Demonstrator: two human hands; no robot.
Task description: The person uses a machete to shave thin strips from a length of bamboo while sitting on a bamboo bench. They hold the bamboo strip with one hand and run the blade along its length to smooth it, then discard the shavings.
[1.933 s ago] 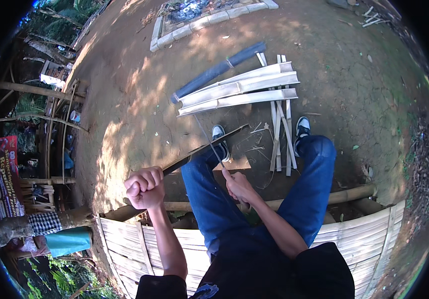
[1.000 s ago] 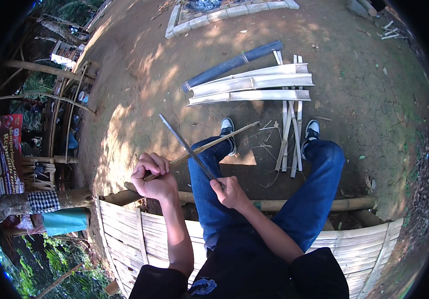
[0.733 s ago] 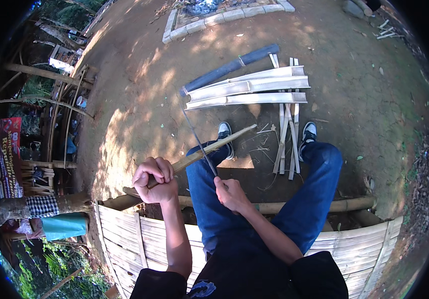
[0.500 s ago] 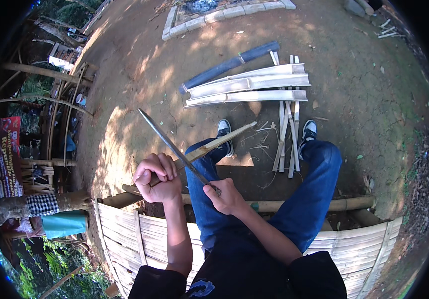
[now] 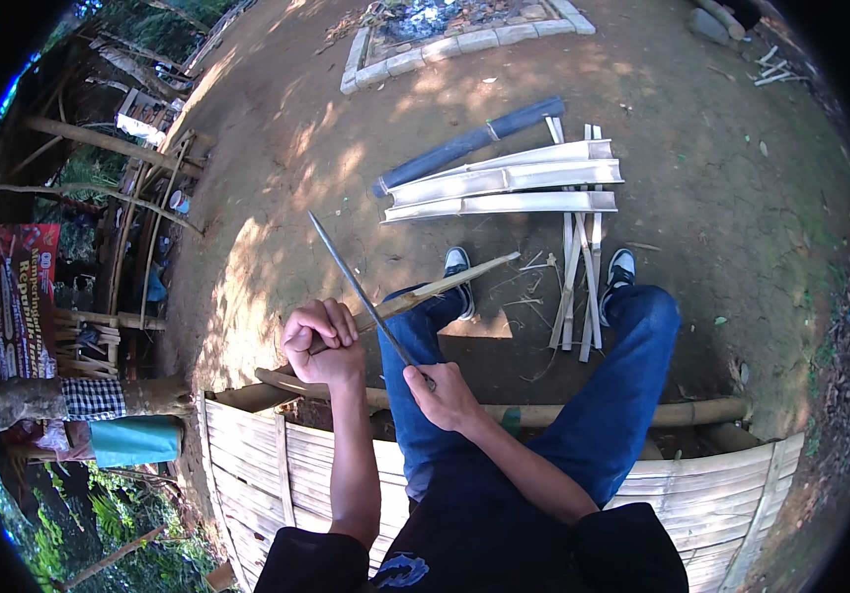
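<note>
My left hand [image 5: 324, 341] is closed round the near end of a pale bamboo strip [image 5: 449, 282], which slants up to the right past my left knee. In my right hand [image 5: 443, 395] is the handle of a long dark machete [image 5: 352, 284], mostly hidden by the fingers. Its narrow blade points away and to the left, crossing over the strip just right of my left hand. Whether the blade touches the strip I cannot tell.
Split bamboo halves [image 5: 504, 178] lie on the ground ahead, with a dark bamboo pole [image 5: 469, 145] behind. Thin strips [image 5: 583, 287] and shavings lie between my feet. Beneath me is a slatted bamboo seat [image 5: 701, 509]. A brick-edged fire pit [image 5: 464, 44] lies farther off.
The whole view has shifted slightly down and to the right. The machete blade now looks thinner, turned more edge-on. Both hands keep their holds.
</note>
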